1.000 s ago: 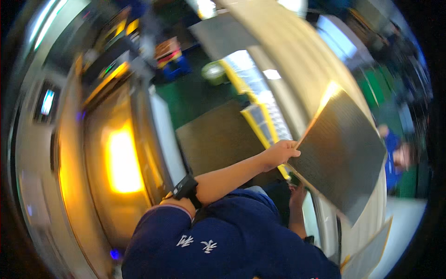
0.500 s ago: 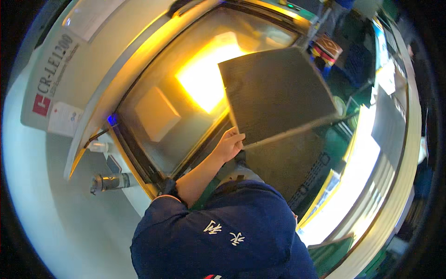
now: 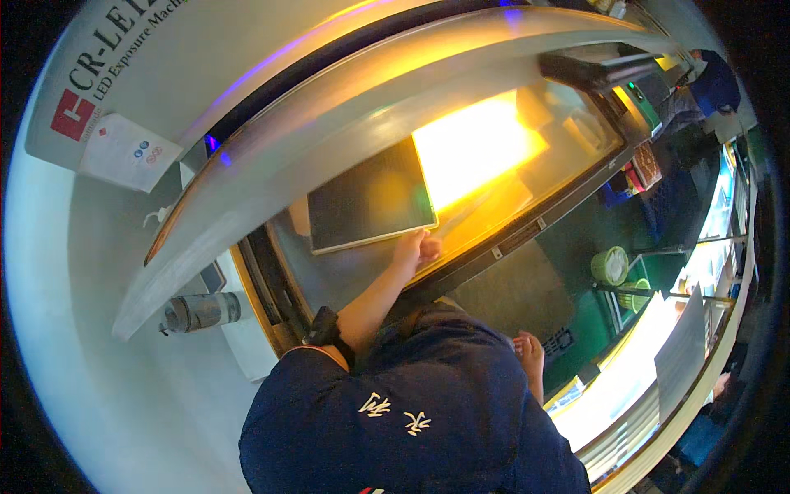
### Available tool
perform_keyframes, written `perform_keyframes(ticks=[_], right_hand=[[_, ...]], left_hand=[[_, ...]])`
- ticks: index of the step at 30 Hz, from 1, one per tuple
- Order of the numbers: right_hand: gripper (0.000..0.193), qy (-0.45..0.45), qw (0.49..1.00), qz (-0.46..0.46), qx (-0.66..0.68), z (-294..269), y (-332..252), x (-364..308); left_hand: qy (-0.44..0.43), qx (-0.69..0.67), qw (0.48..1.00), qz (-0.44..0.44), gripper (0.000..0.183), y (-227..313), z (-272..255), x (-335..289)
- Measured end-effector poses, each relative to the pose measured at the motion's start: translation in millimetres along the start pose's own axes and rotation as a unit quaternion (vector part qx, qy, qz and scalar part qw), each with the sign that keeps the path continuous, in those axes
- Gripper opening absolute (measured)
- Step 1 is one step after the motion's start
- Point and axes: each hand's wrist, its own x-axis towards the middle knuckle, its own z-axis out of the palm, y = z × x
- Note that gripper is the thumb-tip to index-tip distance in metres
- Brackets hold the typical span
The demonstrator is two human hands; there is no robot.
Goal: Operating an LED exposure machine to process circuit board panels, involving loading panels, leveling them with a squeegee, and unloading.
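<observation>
The left hand (image 3: 418, 249) is at the near right corner of a dark rectangular panel (image 3: 362, 202), fingers curled in toward the palm. The fingertips are very close to the panel's pale front edge, but I cannot tell whether they pinch it or only touch it. From this hand the panel stretches away toward 10 and 11 o'clock, over a glossy surface (image 3: 317, 273) inside a machine; whether it lies fully flat is unclear.

A bright yellow-white glow (image 3: 473, 152) shows just beside the panel, at 2 o'clock from its middle. A curved, hazy lid (image 3: 329, 140) arches across the 11 and 12 o'clock side. A black band (image 3: 325, 327) wraps the left wrist.

The right hand (image 3: 531, 350) is well apart from the panel, near the hip of the navy shirt (image 3: 411, 445), its fingers loosely bent around nothing visible. A dark mat (image 3: 514, 292) on the floor is at about 12 o'clock from it, a green basket (image 3: 611, 266) between 1 and 2, and a grey sheet (image 3: 681, 358) at 3.

Far out from the left hand, a grey bottle (image 3: 202, 313) is between 8 and 9 o'clock and another person (image 3: 714, 82) at 2.
</observation>
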Motion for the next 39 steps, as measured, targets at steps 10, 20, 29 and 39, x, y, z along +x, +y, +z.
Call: perform_keyframes(ticks=[10,20,29,39], right_hand=[[0.03,0.055,0.882,-0.422,-0.203,15,-325,112],[0.044,0.188,0.611,-0.696,-0.327,23,-547,102],[0.03,0.067,0.688,-0.594,-0.412,-2,-446,95],[0.033,-0.188,0.635,-0.293,-0.689,36,-142,202]], left_hand=[[0.256,0.76,0.539,0.257,0.065,25,-84,3],[0.286,0.739,0.562,0.236,0.067,34,-54,40],[0.157,0.687,0.643,0.3,0.074,-7,30,-21],[-0.431,0.597,0.619,0.273,0.047,-31,100,-15]])
